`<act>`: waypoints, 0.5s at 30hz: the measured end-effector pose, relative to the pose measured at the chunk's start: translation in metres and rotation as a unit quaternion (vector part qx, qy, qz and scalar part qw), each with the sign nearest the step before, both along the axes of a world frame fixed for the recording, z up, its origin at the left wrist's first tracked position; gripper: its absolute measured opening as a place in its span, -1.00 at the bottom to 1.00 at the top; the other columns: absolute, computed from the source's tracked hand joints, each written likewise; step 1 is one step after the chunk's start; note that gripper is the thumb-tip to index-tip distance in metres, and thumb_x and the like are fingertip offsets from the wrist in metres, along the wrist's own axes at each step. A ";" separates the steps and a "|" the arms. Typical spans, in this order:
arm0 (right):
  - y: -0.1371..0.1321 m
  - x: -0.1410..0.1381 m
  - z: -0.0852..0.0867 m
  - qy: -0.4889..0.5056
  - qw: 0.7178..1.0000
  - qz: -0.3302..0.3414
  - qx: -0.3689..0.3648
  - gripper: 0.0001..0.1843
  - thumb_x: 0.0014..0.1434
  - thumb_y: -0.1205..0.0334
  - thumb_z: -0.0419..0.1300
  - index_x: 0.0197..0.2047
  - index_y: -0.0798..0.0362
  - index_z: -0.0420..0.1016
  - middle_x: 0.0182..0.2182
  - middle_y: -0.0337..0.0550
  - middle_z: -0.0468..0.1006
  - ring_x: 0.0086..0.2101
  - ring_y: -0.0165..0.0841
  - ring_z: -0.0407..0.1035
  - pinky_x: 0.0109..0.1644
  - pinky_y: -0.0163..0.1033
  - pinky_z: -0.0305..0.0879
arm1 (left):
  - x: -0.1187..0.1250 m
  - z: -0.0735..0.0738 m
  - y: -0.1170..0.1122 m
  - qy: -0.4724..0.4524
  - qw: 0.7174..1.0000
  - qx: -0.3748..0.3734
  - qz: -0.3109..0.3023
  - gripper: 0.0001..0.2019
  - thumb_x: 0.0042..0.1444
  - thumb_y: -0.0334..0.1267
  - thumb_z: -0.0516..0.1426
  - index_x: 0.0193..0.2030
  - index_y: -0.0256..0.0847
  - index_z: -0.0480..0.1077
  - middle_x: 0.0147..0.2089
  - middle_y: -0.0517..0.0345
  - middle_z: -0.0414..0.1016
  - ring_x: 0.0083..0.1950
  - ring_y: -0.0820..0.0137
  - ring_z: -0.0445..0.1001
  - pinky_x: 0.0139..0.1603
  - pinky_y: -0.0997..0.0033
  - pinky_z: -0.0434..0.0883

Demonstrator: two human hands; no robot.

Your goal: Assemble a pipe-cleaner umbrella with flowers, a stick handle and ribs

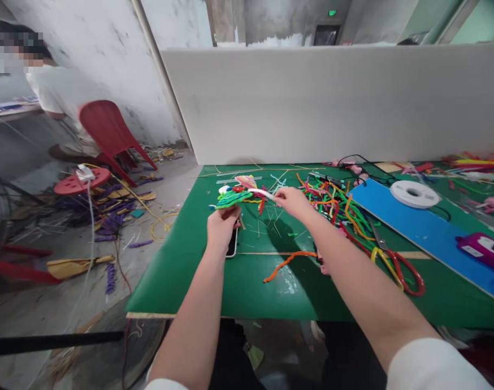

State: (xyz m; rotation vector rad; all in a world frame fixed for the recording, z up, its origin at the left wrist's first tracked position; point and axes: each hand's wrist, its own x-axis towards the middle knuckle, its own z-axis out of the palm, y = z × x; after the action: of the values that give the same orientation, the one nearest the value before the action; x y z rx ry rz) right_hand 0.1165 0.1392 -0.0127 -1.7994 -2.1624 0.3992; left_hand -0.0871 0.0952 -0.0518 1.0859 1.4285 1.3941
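Observation:
Above the green tabletop, my left hand [223, 226] is closed around a pipe-cleaner craft piece [234, 199], mostly bright green with red, blue and white bits at its far side. My right hand [291, 200] pinches the near end of a white pipe cleaner [261, 192], whose other end reaches the craft piece. A phone [232, 244] lies partly hidden under my left hand. Loose coloured pipe cleaners [324, 197] are heaped just beyond my right wrist, and one orange pipe cleaner [287, 263] rests on the table in front of me.
Red-and-yellow-handled scissors [397, 268] lie right of my right forearm. Farther right, a blue board [413, 227] carries a white spool [415, 194] and a purple device [483, 250]. A white partition [332, 103] closes off the back. At left are a red chair [109, 127] and a seated person [54, 89].

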 end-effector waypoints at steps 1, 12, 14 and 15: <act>-0.004 0.012 0.007 0.020 1.000 -0.015 0.015 -0.76 0.19 0.19 0.05 -0.21 0.07 0.50 -0.36 -0.16 0.57 -0.32 -0.37 0.43 -0.27 -0.32 0.28 | 0.003 -0.003 0.001 0.012 1.000 -0.004 -0.011 -0.64 -0.15 -0.11 0.22 -0.22 -0.29 0.46 -0.26 0.03 0.55 -0.27 0.31 0.52 -0.39 0.40 0.46; -0.067 0.083 -0.028 0.066 0.993 -0.082 0.045 -0.71 0.15 0.15 0.02 -0.23 0.04 0.53 -0.42 -0.18 0.61 -0.39 -0.33 0.48 -0.34 -0.30 0.31 | 0.034 -0.022 0.002 0.230 0.970 -0.010 -0.072 -0.86 -0.09 -0.25 0.19 -0.36 -0.21 0.51 -0.36 0.03 0.57 -0.31 0.26 0.52 -0.24 0.33 0.40; -0.060 0.073 -0.031 0.051 0.997 -0.039 0.033 -0.74 0.15 0.17 0.03 -0.23 -0.01 0.54 -0.38 -0.23 0.62 -0.35 -0.35 0.48 -0.27 -0.32 0.32 | 0.034 -0.022 0.001 0.260 0.963 -0.009 -0.077 -0.86 -0.07 -0.24 0.19 -0.36 -0.21 0.51 -0.34 0.02 0.58 -0.28 0.25 0.52 -0.23 0.34 0.38; -0.055 0.067 -0.030 0.040 0.999 -0.019 0.029 -0.75 0.14 0.18 0.04 -0.23 -0.03 0.54 -0.36 -0.25 0.62 -0.33 -0.36 0.48 -0.24 -0.31 0.32 | 0.033 -0.022 0.001 0.273 0.959 -0.008 -0.079 -0.86 -0.06 -0.23 0.18 -0.35 -0.20 0.51 -0.33 0.02 0.58 -0.26 0.25 0.51 -0.22 0.35 0.38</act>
State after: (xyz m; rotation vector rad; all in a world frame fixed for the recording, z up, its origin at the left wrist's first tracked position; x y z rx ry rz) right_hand 0.1838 0.0841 -0.0432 -1.7595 -2.0619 0.3904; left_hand -0.0542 0.0962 -0.0734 1.6206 1.6806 1.0025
